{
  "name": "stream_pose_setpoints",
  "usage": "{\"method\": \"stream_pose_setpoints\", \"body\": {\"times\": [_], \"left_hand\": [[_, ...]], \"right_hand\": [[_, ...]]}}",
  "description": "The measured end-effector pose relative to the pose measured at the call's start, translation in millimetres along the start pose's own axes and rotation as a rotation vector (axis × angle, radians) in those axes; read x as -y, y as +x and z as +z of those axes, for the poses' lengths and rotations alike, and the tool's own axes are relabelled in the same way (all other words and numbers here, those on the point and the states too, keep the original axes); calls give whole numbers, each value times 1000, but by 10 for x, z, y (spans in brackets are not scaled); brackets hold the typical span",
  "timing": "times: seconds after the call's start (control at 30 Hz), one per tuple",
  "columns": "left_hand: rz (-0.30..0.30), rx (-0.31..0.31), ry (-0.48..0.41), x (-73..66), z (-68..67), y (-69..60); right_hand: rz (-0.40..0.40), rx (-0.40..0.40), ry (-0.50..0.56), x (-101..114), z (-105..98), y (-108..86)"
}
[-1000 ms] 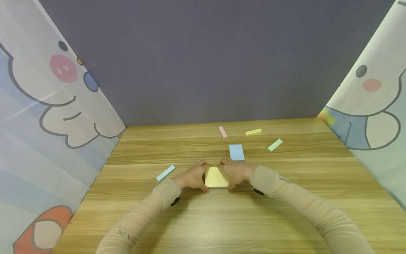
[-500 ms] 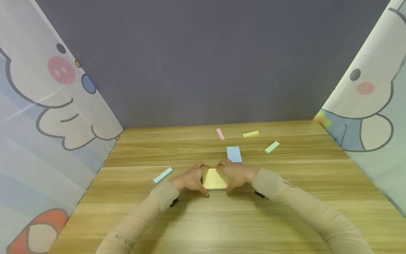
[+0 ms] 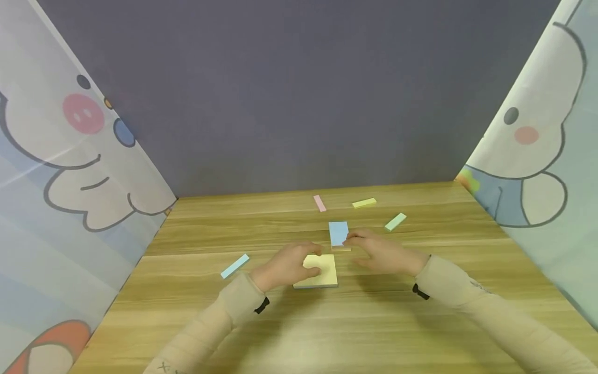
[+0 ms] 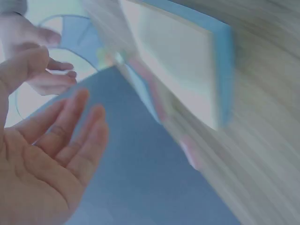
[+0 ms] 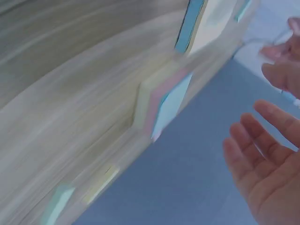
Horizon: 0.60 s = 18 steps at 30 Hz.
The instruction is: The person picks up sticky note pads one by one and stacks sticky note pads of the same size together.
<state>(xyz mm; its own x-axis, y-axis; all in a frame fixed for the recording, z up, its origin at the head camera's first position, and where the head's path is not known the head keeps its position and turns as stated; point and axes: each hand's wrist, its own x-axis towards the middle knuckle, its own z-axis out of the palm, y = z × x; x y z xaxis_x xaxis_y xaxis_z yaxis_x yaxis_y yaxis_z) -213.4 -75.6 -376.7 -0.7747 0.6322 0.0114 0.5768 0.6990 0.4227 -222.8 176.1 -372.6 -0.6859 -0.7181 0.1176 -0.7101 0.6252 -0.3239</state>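
A square yellow sticky note pad (image 3: 327,280) lies on the table with a blue layer (image 4: 225,77) under it. My left hand (image 3: 284,265) hovers over its left side, fingers loosely bent and holding nothing; the left wrist view shows a gap between hand and pad. Just behind sits a smaller stack of sticky notes (image 3: 338,232), blue on top, with pink and pale layers below in the right wrist view. My right hand (image 3: 388,254) is at the right of that stack, fingers relaxed with nothing in them. In the head view its fingertips overlap the stack's corner.
Narrow sticky note strips lie around: light blue (image 3: 235,266) at left, pink (image 3: 320,203) and yellow (image 3: 364,203) at the back, green (image 3: 395,222) at right. A dark panel (image 3: 299,104) closes the wooden table's (image 3: 299,337) back, with printed cloths at both sides.
Both hands have let go of the yellow pad, which stays on the table. My right hand has moved right, beside the blue-topped stack; my left has lifted slightly. The head view has tilted a little.
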Motion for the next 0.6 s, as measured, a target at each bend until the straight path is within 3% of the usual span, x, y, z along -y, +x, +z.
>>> {"method": "stream_pose_setpoints", "body": {"times": [0.13,0.23,0.37,0.43,0.6], "left_hand": [[93,-4,-24,-202,-14,117],[116,23,-99,-354,10,269],[57,114,-250,-557,131,535],[8,165,-278,-638,220,692],[-105,230,-227,-781,362,1144]], "right_hand": [[62,-90,-25,-222,-113,-160],[112,-129,-49,-436,-187,-260],[186,-159,-24,-750,-265,-364],[236,-166,7,-907,-293,-394],[346,-169,79,-1253,-334,-382]]}}
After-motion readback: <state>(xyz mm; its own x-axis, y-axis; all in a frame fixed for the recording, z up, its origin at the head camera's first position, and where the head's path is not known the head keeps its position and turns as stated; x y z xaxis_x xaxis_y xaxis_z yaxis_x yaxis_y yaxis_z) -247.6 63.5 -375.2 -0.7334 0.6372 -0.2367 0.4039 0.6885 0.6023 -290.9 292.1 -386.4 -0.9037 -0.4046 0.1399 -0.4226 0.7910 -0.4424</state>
